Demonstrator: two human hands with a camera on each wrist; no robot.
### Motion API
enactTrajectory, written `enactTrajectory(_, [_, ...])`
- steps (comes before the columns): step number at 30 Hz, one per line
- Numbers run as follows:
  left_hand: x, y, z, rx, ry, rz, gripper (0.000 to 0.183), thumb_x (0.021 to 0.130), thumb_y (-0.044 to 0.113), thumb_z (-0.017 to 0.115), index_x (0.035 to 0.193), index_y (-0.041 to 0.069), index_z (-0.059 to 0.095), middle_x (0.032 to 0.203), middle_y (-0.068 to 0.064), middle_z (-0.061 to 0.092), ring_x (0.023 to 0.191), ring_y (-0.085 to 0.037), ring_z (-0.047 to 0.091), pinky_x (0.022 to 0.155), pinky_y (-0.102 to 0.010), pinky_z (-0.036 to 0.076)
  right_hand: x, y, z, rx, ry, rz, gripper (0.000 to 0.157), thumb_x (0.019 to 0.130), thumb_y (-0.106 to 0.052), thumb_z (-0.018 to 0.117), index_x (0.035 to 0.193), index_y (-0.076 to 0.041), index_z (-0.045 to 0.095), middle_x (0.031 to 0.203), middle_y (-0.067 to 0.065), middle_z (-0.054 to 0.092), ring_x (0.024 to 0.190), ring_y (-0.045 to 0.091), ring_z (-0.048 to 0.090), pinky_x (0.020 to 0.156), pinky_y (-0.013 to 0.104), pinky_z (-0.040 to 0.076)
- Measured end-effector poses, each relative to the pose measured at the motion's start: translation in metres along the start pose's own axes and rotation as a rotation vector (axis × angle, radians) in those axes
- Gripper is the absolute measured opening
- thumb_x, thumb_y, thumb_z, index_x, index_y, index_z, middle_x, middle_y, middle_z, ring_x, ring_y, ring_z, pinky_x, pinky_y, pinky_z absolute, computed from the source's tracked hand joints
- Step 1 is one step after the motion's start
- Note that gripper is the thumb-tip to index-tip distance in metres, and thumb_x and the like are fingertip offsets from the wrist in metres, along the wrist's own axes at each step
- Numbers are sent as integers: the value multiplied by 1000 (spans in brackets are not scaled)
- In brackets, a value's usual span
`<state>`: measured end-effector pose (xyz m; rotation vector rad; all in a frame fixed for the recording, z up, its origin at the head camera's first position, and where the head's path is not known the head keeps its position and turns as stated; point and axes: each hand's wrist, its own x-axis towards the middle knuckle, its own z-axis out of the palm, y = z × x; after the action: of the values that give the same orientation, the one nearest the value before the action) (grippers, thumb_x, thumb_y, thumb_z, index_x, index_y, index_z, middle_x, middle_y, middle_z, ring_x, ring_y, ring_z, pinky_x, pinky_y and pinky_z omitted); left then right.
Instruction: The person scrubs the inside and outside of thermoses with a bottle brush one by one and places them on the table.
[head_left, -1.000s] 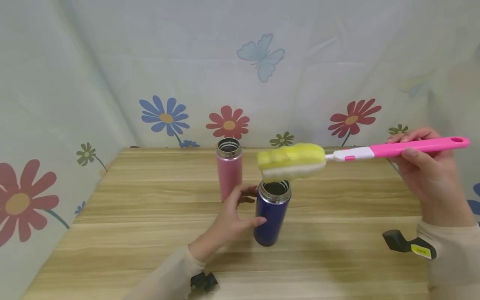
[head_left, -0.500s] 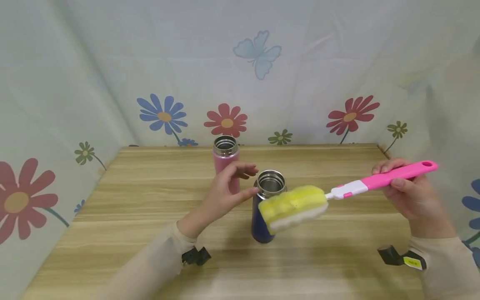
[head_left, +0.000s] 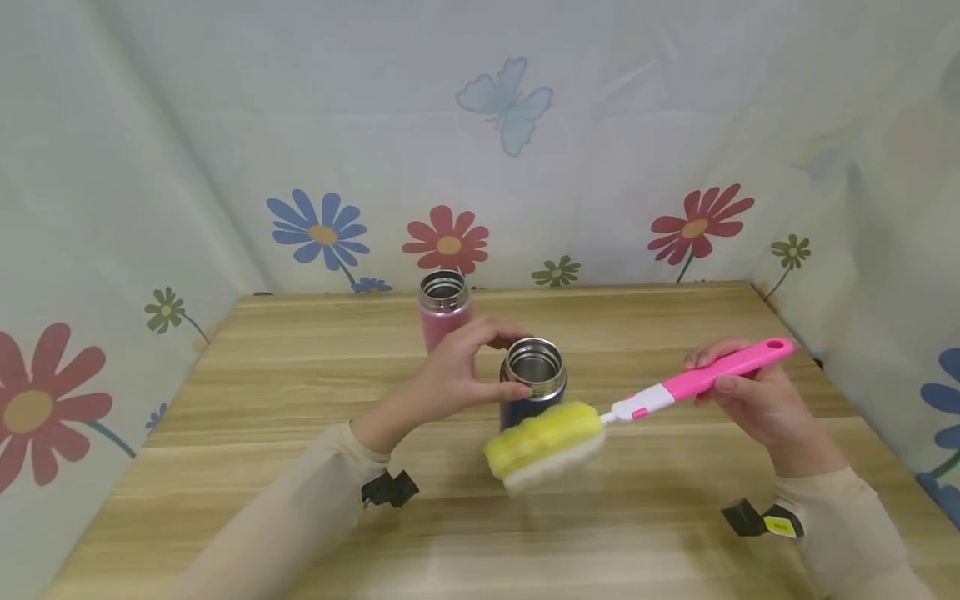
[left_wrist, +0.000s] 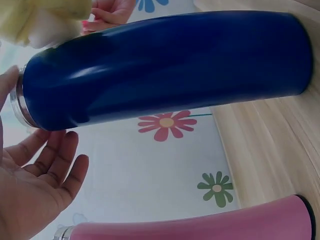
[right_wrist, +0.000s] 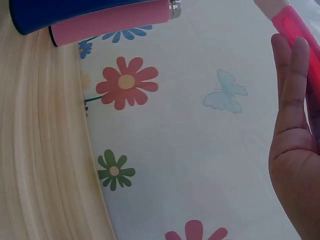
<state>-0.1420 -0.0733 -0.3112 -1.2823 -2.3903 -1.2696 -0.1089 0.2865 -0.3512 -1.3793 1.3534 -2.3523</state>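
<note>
My left hand point(head_left: 453, 367) spans the neck of a dark blue bottle point(head_left: 510, 410), thumb at the steel rim and fingers behind. In the left wrist view the blue bottle point(left_wrist: 170, 70) stands on the wood with its mouth uncapped. My right hand point(head_left: 750, 400) grips the pink handle of a bottle brush point(head_left: 708, 377) from the right. Its yellow and white sponge head point(head_left: 551, 442) slants down in front of the blue bottle and hides its lower part in the head view. Fingers and thumb lie along the handle in the right wrist view.
A pink bottle point(head_left: 442, 312), also uncapped, stands behind and left of the blue one, partly covered by my left hand. The wooden table point(head_left: 300, 375) ends at a white cloth point(head_left: 622, 158) printed with flowers and a butterfly.
The brush has come down from over the blue bottle's mouth to in front of it, with my right hand moving left and lower. My left hand has shifted up to the bottle's neck.
</note>
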Motion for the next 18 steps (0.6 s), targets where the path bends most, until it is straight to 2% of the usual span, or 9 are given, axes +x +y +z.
enactTrajectory(11, [2, 1, -3, 23, -42, -5, 53, 72, 20, 84, 117, 4, 62, 113, -7, 65, 102, -17, 60, 93, -33, 53, -9, 19, -4, -87, 16, 61, 26, 92, 13, 47, 112, 7, 62, 113, 15, 66, 93, 19, 67, 72, 25, 59])
enactTrajectory(15, [2, 3, -4, 32, -41, -7, 53, 72, 20, 84, 117, 3, 62, 113, -8, 65, 100, -17, 60, 91, -33, 54, -13, 26, -7, -148, 0, 81, 29, 91, 17, 45, 113, 6, 61, 113, 13, 65, 94, 19, 66, 72, 25, 59])
enactTrajectory(18, [1, 5, -4, 51, -30, -15, 52, 72, 21, 84, 116, 3, 61, 111, -8, 65, 99, -17, 60, 90, -32, 54, -14, 27, -5, -235, 26, 143, 33, 90, 19, 45, 112, 3, 63, 113, 9, 66, 92, 15, 67, 70, 25, 59])
